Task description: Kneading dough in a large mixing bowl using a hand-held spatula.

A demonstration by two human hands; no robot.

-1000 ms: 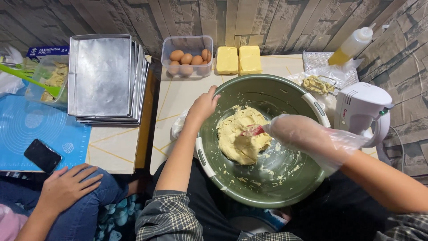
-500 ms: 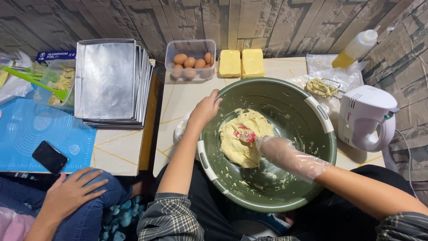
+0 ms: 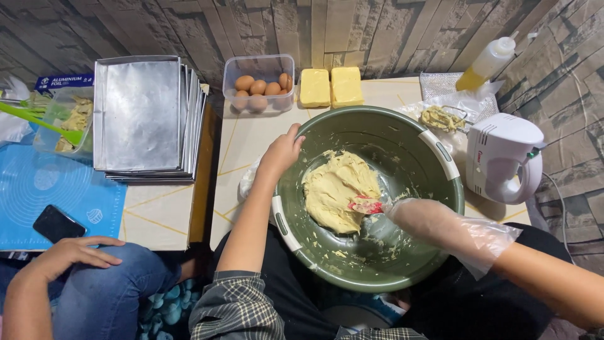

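I cannot see the full tool in the right hand [image 3: 420, 219]: only a red tip [image 3: 367, 205] comes out from under the fingers, and the handle is hidden inside the grip. The clear plastic glove on this hand blurs the fingers, but they are closed around that tool. The right forearm is cut off at the lower right edge. The bottom of the bowl [image 3: 402, 126] is hidden by my lap.

My left arm goes up from the lower middle, elbow low, and the left hand [image 3: 282, 151] is curled over the near left rim of the bowl, fingers gripping it. The right arm comes in from the right, and the hand is low inside the bowl, palm down.

The dough [image 3: 336, 189], pale yellow, lies in the left half of the bowl, and the red tip touches its right lower edge. The left hand is just beside the dough, with the rim between them.

Behind the bowl stand a box of eggs [image 3: 258, 85] and two butter blocks [image 3: 330, 87]. A white mixer [image 3: 503, 157] lies to the right. Another person's hand [image 3: 75, 252] rests on a knee at the lower left, near a phone [image 3: 55, 223].
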